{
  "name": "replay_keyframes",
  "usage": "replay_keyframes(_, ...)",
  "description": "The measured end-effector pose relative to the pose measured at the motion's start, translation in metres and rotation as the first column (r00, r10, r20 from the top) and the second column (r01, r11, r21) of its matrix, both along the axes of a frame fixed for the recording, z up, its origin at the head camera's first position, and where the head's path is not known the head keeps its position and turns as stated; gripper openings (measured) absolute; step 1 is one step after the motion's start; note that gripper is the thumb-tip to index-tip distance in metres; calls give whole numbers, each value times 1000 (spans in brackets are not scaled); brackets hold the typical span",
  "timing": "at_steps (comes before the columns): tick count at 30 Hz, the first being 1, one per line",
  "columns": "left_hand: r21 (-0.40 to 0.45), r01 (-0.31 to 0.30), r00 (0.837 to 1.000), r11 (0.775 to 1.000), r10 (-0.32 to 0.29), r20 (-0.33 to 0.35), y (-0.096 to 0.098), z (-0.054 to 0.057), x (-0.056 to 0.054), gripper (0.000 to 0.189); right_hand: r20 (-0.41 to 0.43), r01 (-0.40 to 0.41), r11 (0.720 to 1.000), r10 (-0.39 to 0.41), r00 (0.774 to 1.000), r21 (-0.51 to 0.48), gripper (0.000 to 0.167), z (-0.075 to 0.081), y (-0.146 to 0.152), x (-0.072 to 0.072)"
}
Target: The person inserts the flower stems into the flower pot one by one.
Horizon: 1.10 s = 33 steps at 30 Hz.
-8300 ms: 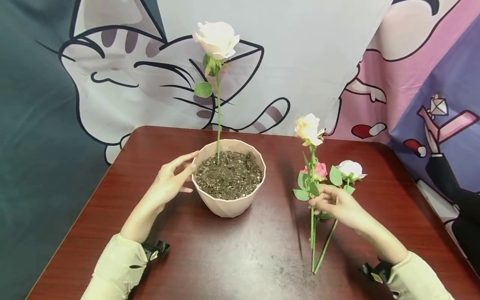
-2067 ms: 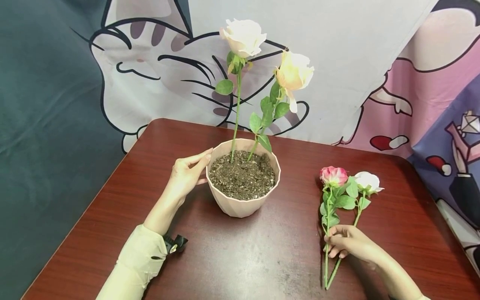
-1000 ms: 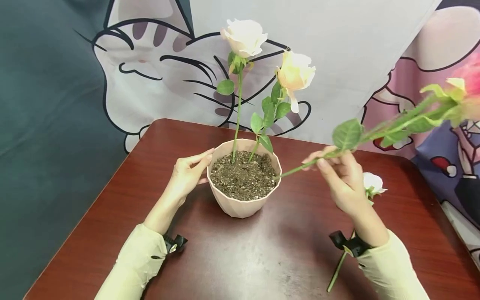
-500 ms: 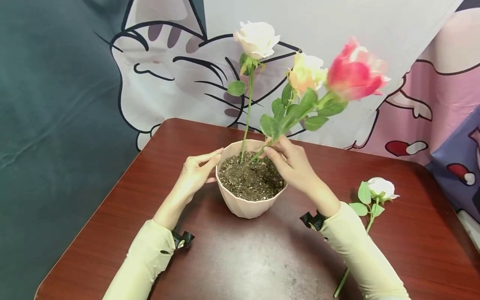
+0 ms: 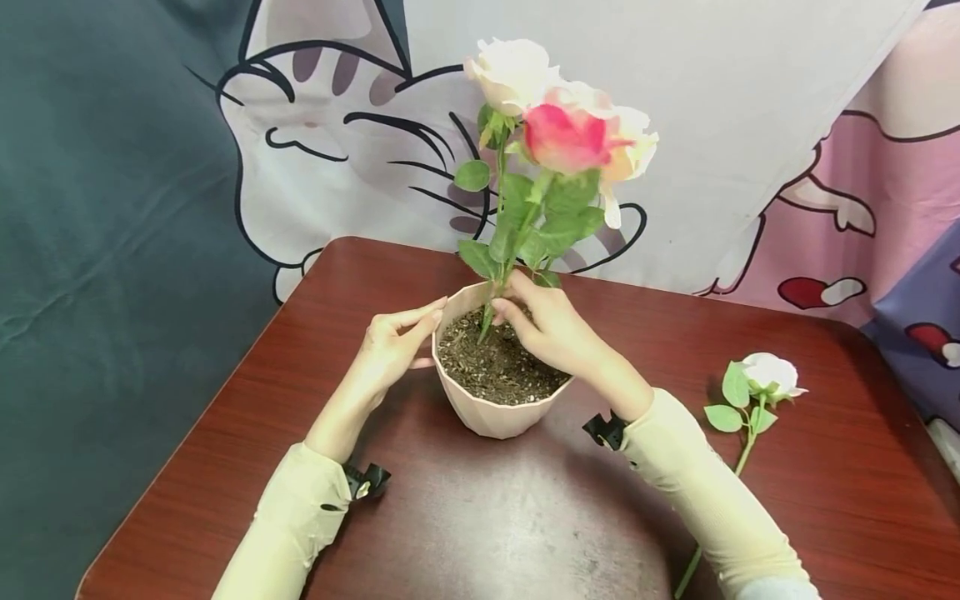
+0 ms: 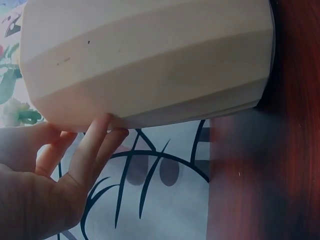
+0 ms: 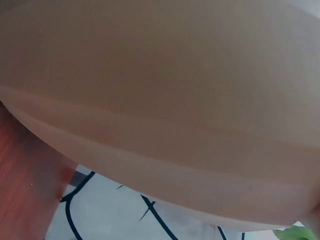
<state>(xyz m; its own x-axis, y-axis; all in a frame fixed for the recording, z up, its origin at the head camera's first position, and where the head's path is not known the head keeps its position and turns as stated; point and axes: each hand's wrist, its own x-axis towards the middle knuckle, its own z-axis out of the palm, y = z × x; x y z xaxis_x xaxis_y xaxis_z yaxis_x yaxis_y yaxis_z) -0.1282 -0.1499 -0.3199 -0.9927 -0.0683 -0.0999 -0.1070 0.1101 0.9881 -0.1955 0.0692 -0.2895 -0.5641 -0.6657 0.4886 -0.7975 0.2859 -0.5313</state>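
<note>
A pale faceted flower pot (image 5: 495,417) filled with dark soil (image 5: 487,367) stands on the table. My left hand (image 5: 386,346) rests its fingertips against the left rim; in the left wrist view the fingers (image 6: 92,150) touch the outer wall and look mostly straight. My right hand (image 5: 551,325) is over the pot and pinches the stem of a pink rose (image 5: 570,137), whose lower end meets the soil. Behind it a white rose (image 5: 513,75) and a pale yellow rose (image 5: 637,146) rise from the pot, partly covered. The pot wall (image 7: 160,100) fills most of the right wrist view.
Another white rose (image 5: 772,375) lies on the brown table (image 5: 555,517) at the right, its stem partly under the right sleeve (image 5: 697,475). A cloth backdrop (image 5: 712,125) with cartoon drawings hangs behind the table.
My right hand has picked up the pink rose from the table, brought it left over the pot and turned it upright, stem end into the soil. The yellow rose was planted earlier. My left hand stays.
</note>
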Motion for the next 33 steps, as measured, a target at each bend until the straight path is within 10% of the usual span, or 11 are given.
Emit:
replay_keyframes(19, -39, 9, 1000, 999, -9, -3, -1, 0, -1, 36, -81, -160, 967, 179, 981, 197, 9, -8, -17, -10)
replay_keyframes(33, 10, 0, 1000, 1000, 0, 0, 0, -3, -1, 35, -111, 8, 980, 14, 994, 197, 11, -6, -13, -3)
